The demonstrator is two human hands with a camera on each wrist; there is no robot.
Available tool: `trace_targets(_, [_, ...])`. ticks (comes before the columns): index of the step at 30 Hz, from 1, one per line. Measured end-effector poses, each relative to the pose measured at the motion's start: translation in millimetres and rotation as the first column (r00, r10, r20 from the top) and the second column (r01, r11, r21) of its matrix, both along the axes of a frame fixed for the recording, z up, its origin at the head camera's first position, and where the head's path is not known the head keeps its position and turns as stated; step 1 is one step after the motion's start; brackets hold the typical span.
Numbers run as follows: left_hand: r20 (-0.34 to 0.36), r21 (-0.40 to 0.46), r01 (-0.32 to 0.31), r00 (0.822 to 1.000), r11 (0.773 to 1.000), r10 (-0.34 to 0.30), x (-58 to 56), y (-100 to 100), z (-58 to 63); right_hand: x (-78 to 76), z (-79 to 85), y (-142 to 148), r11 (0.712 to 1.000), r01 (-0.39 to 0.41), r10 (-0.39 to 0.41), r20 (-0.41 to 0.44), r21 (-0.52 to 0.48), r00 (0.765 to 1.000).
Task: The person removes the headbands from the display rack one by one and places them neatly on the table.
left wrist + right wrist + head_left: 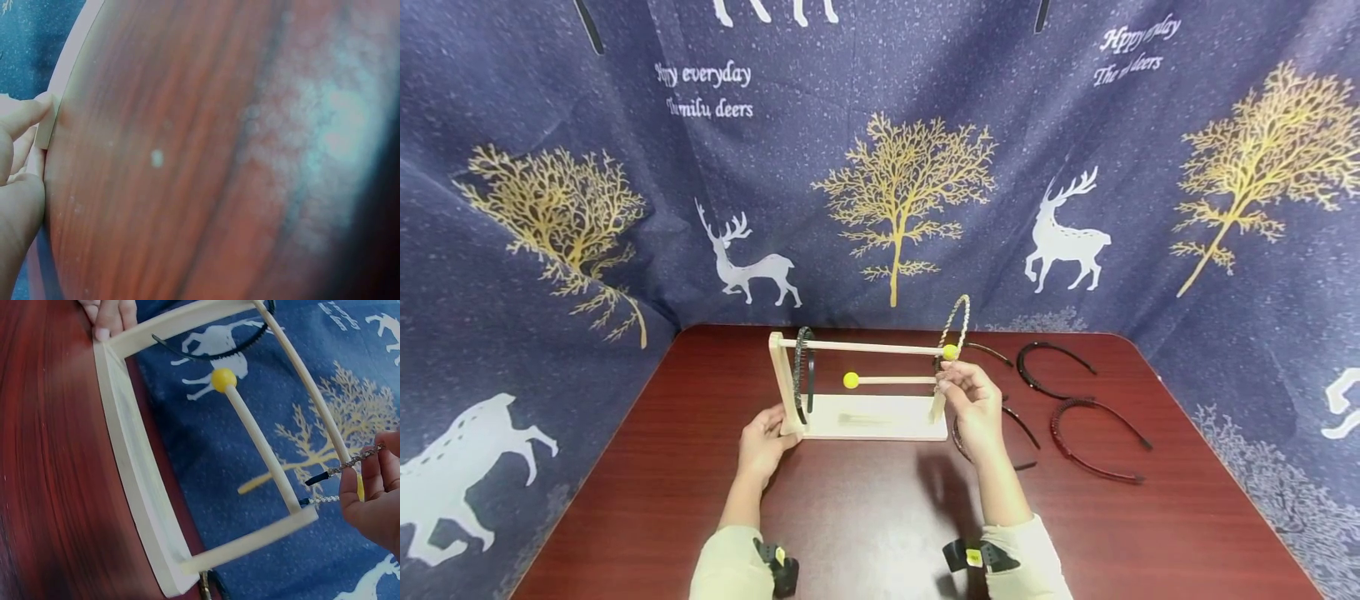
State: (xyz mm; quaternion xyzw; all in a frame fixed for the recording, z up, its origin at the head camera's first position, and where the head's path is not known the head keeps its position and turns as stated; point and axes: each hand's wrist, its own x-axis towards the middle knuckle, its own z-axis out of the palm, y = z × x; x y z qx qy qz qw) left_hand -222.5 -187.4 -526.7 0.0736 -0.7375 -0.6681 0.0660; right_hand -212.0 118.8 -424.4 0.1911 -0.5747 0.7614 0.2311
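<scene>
A pale wooden headband stand [880, 429] has two rods with yellow ball ends, the upper rod [865, 346] fixed at the left post and the lower at the right. My left hand [763, 446] grips the base's left corner between thumb and fingers. With my right hand [979, 408] I pinch a braided, light-metallic headband [966, 315], whose arch rises above the upper rod's ball [951, 352]. In the right wrist view its two dark tips [317, 479] point toward the stand. A black toothed headband [801, 375] hangs on the upper rod beside the left post.
Right of the stand lie a black headband [1026, 367], a dark red headband [1060, 442] and other thin dark ones [1026, 429], some partly behind my right hand. The reddish wooden table [865, 508] ends at a blue cloth backdrop [850, 250].
</scene>
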Motion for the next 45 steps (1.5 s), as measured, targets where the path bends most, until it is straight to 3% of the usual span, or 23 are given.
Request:
trace_targets(10, [0.0,0.002,0.001,1.0,1.0,-0.001,-1.4,0.7,-1.4,12.8,-1.6,22.4,0.995,0.065,-0.064,-0.01,0.077,0.998])
trace_targets(21, [-0.001,-0.01,0.0,1.0,1.0,0.0,-1.5,-0.1,-1.5,31.3,-6.2,34.0,0.982,0.115,-0.102,-0.086,0.153,0.991])
trace_targets(26, [0.001,-0.011,-0.007,1.0,1.0,0.007,-1.7,0.0,-1.0,45.1,-6.9,34.4,0.982,0.092,-0.07,-0.138,0.166,0.988])
trace_targets(34, [0.014,-0.005,0.004,1.0,1.0,-0.004,-1.3,-0.7,1.2,60.9,-19.1,28.7,0.983,-0.018,0.05,-0.173,0.182,0.984])
trace_targets(45, [0.008,-0.02,0.004,1.0,1.0,-0.004,-1.5,-0.2,0.8,73.5,-44.5,13.2,0.965,-0.141,0.134,0.045,0.223,0.99])
